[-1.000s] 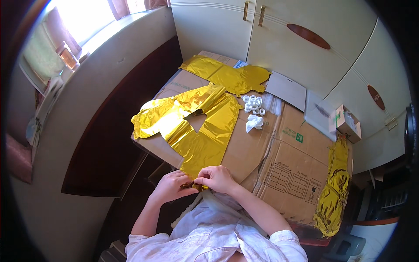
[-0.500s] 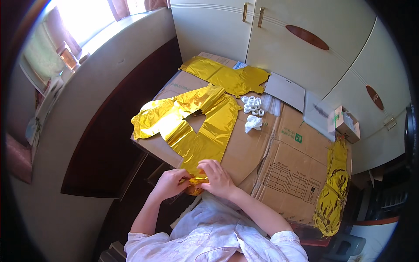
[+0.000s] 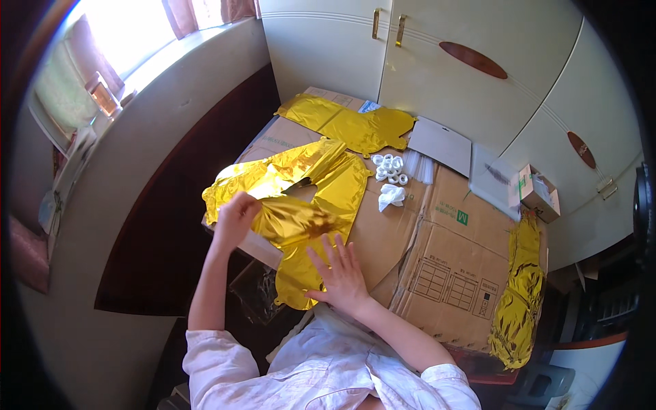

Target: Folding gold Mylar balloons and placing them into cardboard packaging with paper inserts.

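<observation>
Looks like the person is mid-fold on the gold foil balloon (image 3: 301, 219), which lies on the flattened cardboard (image 3: 437, 260). The left hand (image 3: 236, 217) has fingers closed on its left edge, lifting it over. The right hand (image 3: 342, 273) lies flat, fingers spread, pinning the lower part (a holding-down job). Next move probably calls for laying the flap down evenly and smoothing it.
</observation>
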A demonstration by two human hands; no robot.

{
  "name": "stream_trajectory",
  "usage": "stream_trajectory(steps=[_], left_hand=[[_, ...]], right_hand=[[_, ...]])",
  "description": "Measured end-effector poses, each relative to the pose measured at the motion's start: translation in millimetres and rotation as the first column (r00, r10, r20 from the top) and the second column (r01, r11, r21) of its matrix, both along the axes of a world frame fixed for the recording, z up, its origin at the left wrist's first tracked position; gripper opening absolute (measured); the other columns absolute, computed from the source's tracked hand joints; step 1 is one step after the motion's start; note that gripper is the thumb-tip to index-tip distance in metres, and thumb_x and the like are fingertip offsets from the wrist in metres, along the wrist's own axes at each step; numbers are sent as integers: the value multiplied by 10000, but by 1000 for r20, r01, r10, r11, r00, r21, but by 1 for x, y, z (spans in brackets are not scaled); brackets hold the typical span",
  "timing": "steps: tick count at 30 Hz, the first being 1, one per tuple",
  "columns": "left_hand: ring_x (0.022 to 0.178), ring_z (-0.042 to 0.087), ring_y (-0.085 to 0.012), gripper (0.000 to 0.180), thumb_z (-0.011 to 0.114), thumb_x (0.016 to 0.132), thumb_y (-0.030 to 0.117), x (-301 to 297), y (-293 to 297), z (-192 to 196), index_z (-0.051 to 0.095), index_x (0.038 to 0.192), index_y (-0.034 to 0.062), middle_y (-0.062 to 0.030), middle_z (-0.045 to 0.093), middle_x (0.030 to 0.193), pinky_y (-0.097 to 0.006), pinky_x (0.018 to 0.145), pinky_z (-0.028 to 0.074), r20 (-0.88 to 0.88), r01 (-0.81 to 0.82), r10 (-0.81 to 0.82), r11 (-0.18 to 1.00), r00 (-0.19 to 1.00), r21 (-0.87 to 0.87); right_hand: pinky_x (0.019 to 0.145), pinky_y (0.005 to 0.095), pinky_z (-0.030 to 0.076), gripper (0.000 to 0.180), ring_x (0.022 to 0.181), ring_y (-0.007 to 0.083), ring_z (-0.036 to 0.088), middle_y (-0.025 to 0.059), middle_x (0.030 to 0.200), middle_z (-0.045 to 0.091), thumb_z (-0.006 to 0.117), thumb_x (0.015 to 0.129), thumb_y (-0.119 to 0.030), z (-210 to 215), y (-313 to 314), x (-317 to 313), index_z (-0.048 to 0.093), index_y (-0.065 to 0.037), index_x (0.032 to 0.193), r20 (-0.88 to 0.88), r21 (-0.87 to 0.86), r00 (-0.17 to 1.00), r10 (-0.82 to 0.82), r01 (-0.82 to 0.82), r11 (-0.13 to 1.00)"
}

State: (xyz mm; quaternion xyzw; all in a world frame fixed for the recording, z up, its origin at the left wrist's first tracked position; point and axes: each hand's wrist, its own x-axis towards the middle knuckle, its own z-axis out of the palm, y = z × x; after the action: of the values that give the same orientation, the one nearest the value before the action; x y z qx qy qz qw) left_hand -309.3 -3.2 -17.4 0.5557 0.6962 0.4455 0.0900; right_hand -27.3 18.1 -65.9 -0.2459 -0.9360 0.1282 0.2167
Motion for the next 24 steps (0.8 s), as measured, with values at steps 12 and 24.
stream_trajectory(steps=[12,24], left_hand=[[636,475,-31,99,626,915,84,-121,41,-3,612,882,-7,31,559,718,-213,556,386,161,-272,237,929,958,250],[519,521,-92,121,645,870,112,-113,-53,-55,599,824,9,-15,549,593,-258,492,422,114,-521,524,852,844,-57]], right_hand=[[1064,700,189,746,1365,495,265,247,1454,375,570,821,-633,-6,1,-3,478,-175,1403,195,54,980,-49,39,998],[1104,618,233,716,1373,349,350,159,1430,445,635,807,-567,3,1,6,505,-135,1364,151,41,984,97,-104,994]])
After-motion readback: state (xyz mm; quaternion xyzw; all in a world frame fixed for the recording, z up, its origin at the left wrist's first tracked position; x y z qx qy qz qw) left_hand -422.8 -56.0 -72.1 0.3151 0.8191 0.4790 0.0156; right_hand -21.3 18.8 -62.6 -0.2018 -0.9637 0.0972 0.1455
